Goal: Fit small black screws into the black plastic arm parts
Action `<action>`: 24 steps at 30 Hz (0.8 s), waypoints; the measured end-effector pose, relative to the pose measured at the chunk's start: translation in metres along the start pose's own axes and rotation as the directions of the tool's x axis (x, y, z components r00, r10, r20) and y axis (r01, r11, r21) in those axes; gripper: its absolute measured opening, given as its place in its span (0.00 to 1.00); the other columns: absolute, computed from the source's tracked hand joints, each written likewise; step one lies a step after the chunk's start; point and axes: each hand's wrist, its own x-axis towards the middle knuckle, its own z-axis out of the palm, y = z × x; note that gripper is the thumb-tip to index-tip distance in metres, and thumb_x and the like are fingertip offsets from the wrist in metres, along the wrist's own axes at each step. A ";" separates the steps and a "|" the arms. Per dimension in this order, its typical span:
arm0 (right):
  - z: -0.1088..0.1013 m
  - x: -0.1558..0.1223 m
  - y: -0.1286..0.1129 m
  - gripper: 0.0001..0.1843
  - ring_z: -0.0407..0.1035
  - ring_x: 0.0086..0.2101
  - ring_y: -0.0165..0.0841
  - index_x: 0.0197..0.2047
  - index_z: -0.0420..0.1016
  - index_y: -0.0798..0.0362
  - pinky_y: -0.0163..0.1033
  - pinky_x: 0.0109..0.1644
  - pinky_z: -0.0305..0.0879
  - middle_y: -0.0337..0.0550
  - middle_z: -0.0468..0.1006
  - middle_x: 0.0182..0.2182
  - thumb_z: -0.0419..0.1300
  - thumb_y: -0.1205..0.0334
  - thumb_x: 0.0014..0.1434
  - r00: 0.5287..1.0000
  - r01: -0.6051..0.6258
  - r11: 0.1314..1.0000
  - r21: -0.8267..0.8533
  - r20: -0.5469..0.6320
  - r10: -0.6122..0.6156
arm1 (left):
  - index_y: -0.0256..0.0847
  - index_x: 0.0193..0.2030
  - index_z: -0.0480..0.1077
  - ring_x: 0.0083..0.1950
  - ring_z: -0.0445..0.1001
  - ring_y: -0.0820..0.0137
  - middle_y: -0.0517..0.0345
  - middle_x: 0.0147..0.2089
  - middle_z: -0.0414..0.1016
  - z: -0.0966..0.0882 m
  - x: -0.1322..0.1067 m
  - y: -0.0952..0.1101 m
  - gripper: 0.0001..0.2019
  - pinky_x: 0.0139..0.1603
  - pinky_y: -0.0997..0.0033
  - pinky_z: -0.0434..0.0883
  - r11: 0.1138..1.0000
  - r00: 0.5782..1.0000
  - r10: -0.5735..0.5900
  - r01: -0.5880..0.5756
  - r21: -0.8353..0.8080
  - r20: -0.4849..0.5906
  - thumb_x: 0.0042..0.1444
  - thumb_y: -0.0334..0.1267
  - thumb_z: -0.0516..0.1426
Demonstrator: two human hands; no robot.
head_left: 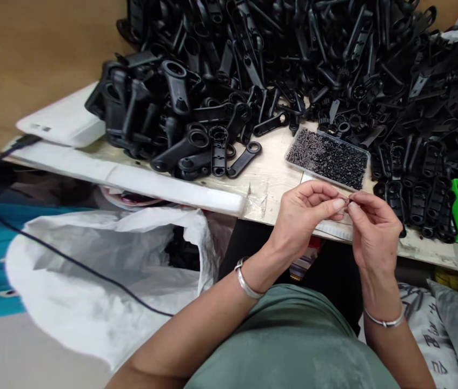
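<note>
Tiny dark part (346, 201) is up over the table (274, 143) edge, with a big heap of black plastic arms (253, 70) and a clear box (319, 178) of little bits (326, 154) behind. Left hand (304, 210) and right hand (376, 224) both pinch it tight. It looks like fiddly work; the next move seems to need a steady hold. The hands hide its shape; the heap's top is cut off.

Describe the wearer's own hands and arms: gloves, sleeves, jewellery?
Left hand, right hand: no gloves. Left forearm, right forearm: bare, no sleeves in view. Broad silver-coloured bangle on the left, thinner silver-coloured bangle on the right. Green top.
</note>
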 end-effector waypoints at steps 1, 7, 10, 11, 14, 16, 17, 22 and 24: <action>-0.001 0.000 0.000 0.09 0.76 0.40 0.29 0.36 0.83 0.46 0.36 0.48 0.75 0.36 0.82 0.35 0.70 0.69 0.51 0.998 0.056 0.996 -0.068 0.008 -0.055 | 0.36 0.30 0.73 0.30 0.77 0.77 0.62 0.29 0.78 0.000 -0.001 0.000 0.14 0.34 0.77 0.78 1.000 1.000 0.002 -0.002 0.008 0.000 0.39 0.34 0.72; -0.008 -0.001 -0.022 0.07 0.77 0.39 0.30 0.39 0.82 0.48 0.36 0.43 0.76 0.38 0.82 0.38 0.66 0.68 0.58 0.958 0.288 0.834 -0.471 0.153 -0.244 | 0.36 0.30 0.74 0.32 0.77 0.77 0.61 0.30 0.78 -0.001 -0.002 0.000 0.12 0.38 0.78 0.77 0.992 0.997 0.068 -0.071 0.105 0.039 0.41 0.33 0.71; -0.013 -0.001 -0.033 0.06 0.77 0.36 0.31 0.40 0.81 0.49 0.38 0.42 0.76 0.40 0.82 0.38 0.63 0.67 0.61 0.931 0.362 0.699 -0.616 0.281 -0.235 | 0.36 0.30 0.74 0.34 0.77 0.76 0.60 0.31 0.79 -0.001 -0.002 -0.001 0.13 0.41 0.76 0.77 0.986 0.995 0.072 -0.080 0.149 0.063 0.40 0.34 0.72; -0.015 -0.001 -0.035 0.06 0.77 0.36 0.31 0.40 0.81 0.49 0.39 0.43 0.76 0.40 0.82 0.38 0.62 0.67 0.62 0.920 0.388 0.657 -0.647 0.319 -0.229 | 0.36 0.31 0.74 0.35 0.78 0.75 0.60 0.32 0.79 -0.002 -0.002 -0.002 0.12 0.42 0.76 0.77 0.984 0.995 0.071 -0.081 0.161 0.067 0.41 0.34 0.71; -0.019 -0.003 -0.036 0.05 0.77 0.33 0.31 0.39 0.80 0.50 0.39 0.42 0.76 0.40 0.82 0.35 0.62 0.64 0.62 0.927 0.366 0.637 -0.678 0.326 -0.185 | 0.36 0.31 0.74 0.35 0.78 0.75 0.59 0.32 0.79 -0.004 -0.003 -0.004 0.10 0.41 0.76 0.76 0.981 0.995 0.067 -0.079 0.175 0.075 0.43 0.32 0.70; -0.020 -0.004 -0.035 0.03 0.76 0.28 0.30 0.37 0.79 0.51 0.37 0.36 0.76 0.39 0.82 0.30 0.65 0.62 0.59 0.974 0.191 0.771 -0.608 0.214 -0.073 | 0.36 0.31 0.74 0.35 0.78 0.75 0.59 0.32 0.80 -0.005 -0.004 -0.005 0.09 0.41 0.76 0.76 0.981 0.995 0.069 -0.080 0.175 0.069 0.44 0.31 0.69; -0.020 -0.005 -0.035 0.03 0.76 0.27 0.30 0.36 0.79 0.51 0.36 0.34 0.76 0.39 0.81 0.29 0.66 0.62 0.58 0.988 0.075 0.850 -0.522 0.155 0.008 | 0.36 0.31 0.74 0.35 0.79 0.74 0.58 0.32 0.80 -0.006 -0.005 -0.005 0.09 0.42 0.76 0.77 0.981 0.996 0.071 -0.081 0.178 0.061 0.44 0.31 0.69; -0.015 -0.005 -0.033 0.04 0.76 0.27 0.29 0.33 0.77 0.51 0.36 0.33 0.78 0.37 0.81 0.29 0.68 0.67 0.53 0.968 -0.219 0.974 -0.062 0.109 0.224 | 0.37 0.31 0.74 0.36 0.79 0.73 0.58 0.33 0.80 -0.006 -0.006 -0.005 0.13 0.43 0.73 0.77 0.979 0.996 0.084 -0.088 0.184 0.029 0.42 0.36 0.72; -0.015 -0.005 -0.032 0.04 0.77 0.27 0.29 0.33 0.77 0.51 0.36 0.34 0.78 0.37 0.82 0.29 0.68 0.68 0.53 0.969 -0.218 0.976 -0.013 0.119 0.218 | 0.37 0.31 0.74 0.36 0.79 0.73 0.58 0.33 0.80 -0.006 -0.006 -0.006 0.14 0.43 0.73 0.77 0.979 0.996 0.082 -0.086 0.185 0.028 0.42 0.37 0.72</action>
